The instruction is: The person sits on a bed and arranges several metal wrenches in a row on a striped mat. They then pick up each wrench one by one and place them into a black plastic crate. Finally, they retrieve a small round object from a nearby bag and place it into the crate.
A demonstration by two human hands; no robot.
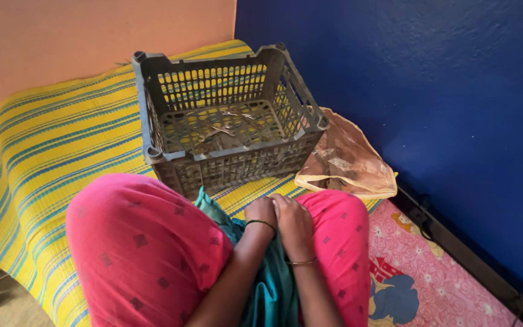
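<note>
The person sits cross-legged on a yellow striped woven mat (62, 139), both knees in pink patterned trousers (146, 242) filling the lower part of the head view. The left hand (260, 213) and the right hand (293, 221) rest close together in the lap, touching each other, both curled loosely over a fold of teal cloth (270, 284) that runs down between the legs; the fingers point away from the camera and tuck under, so I cannot tell whether either one actually grips the cloth or simply lies on it. A dark bangle circles the left wrist and a thin gold one the right. Just beyond the hands, on the mat, stands a dark grey slotted plastic crate (228, 163), upright, its near wall close to the knees. On its floor lie a few thin metal pieces (225, 128), too small to name. To the right of the crate, touching its corner, lies a crumpled brownish plastic bag (346, 160) against the blue wall (443, 91). A pink flowered sheet (437, 278) covers the floor at the lower right, beside the right knee, and an orange wall (62, 36) rises behind the mat.
</note>
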